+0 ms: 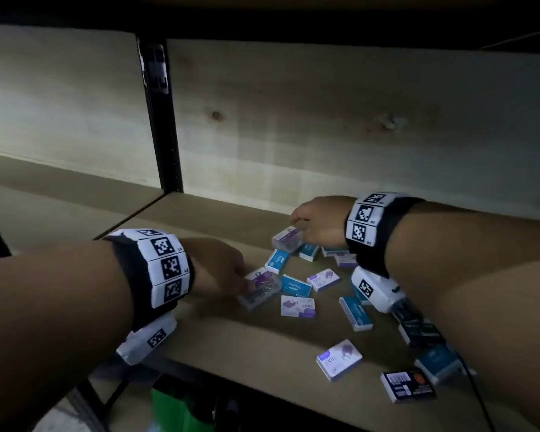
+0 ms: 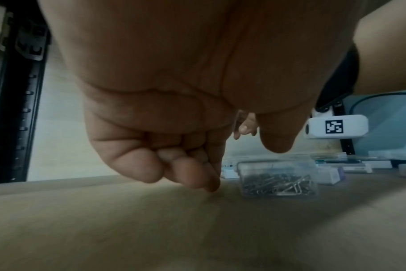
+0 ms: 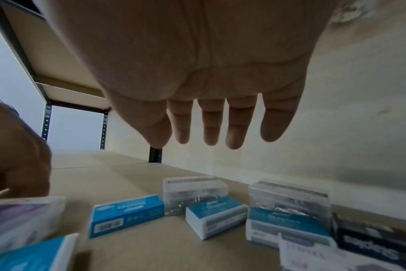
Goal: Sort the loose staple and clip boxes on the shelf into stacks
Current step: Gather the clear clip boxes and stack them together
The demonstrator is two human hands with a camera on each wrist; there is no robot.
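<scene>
Loose boxes lie scattered on the wooden shelf (image 1: 225, 338): blue staple boxes (image 1: 295, 285), purple-and-white boxes (image 1: 297, 306), a black box (image 1: 407, 386) and clear clip boxes. My left hand (image 1: 247, 275) reaches the near clear clip box (image 1: 258, 288). In the left wrist view its fingers (image 2: 197, 176) bend down to the shelf and the thumb hangs above the clip box (image 2: 277, 178), gripping nothing. My right hand (image 1: 303, 222) hovers over the far clear clip box (image 1: 287, 238). Its straight, spread fingers (image 3: 211, 128) stay above that box (image 3: 195, 192).
A black upright post (image 1: 161, 120) divides the wooden back wall, with bare shelf to its left. More blue boxes (image 3: 216, 216) and a second clear box (image 3: 287, 198) crowd under my right wrist. The shelf's front edge runs near the purple box (image 1: 339, 359).
</scene>
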